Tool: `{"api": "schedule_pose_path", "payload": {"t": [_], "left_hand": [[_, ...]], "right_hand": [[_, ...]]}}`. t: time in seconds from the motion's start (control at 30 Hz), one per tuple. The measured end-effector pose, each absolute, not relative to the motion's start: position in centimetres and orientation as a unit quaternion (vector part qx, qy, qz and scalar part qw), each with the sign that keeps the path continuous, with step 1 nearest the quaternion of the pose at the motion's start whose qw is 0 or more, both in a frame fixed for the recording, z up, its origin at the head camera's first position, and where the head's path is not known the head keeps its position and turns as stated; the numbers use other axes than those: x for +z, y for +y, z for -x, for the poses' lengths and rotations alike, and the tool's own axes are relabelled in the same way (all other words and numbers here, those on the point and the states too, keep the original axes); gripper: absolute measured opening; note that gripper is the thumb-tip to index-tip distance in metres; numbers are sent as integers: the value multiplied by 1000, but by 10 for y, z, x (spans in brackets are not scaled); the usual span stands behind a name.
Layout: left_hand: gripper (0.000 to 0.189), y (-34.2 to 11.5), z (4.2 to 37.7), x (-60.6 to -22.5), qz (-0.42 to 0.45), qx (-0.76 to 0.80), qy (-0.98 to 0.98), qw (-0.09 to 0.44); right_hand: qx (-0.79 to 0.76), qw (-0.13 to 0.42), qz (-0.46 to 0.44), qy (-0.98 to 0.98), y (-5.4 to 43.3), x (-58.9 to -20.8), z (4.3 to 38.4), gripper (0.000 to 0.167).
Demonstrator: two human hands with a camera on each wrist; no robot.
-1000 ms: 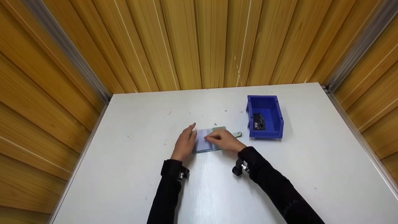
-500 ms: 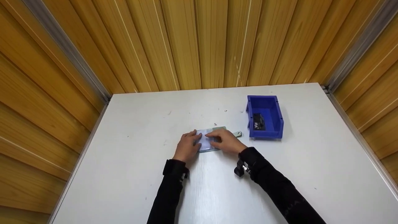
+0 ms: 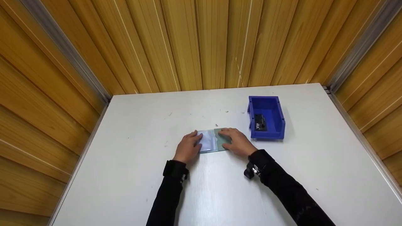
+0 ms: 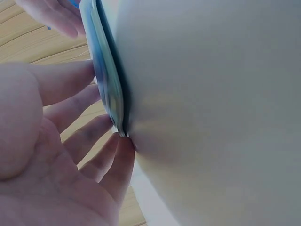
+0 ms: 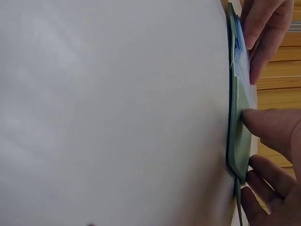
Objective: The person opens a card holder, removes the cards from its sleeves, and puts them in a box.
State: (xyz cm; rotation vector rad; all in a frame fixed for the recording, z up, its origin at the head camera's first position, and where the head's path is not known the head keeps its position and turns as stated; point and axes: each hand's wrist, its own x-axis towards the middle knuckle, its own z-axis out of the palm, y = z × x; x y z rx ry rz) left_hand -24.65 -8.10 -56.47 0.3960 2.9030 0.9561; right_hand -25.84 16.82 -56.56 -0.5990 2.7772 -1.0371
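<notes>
A green card holder [image 3: 206,142] lies flat on the white table, with clear plastic sleeves over its left part and a bare green area at the right. My left hand [image 3: 187,147] rests at its left end, thumb and fingertips touching the top and edge. On the green right end sits my right hand [image 3: 239,143], thumb spread from the fingers. In the left wrist view, the little finger reaches past the corner of the card holder [image 4: 109,75] to the table. The right wrist view shows the thumb [image 5: 263,120] on the green face and a thin strap [image 5: 238,197] below the fingers.
To the right stands a blue plastic bin [image 3: 267,135] holding a black card [image 3: 260,122] marked "Vip". Wood-patterned panels [image 3: 213,44] close off the back and both sides of the white table [image 3: 141,125].
My right hand has parted its pinched fingers and slid right along the card holder, uncovering the green part and covering the strap. My left fingers have come down onto its left end.
</notes>
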Motion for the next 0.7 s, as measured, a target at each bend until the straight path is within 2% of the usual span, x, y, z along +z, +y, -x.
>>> {"api": "schedule_pose_path", "payload": {"t": [0.7], "left_hand": [[43,-86,245,-565,-140,312,939,30]], "right_hand": [[-345,70,189,917,191,-576,255,56]]}}
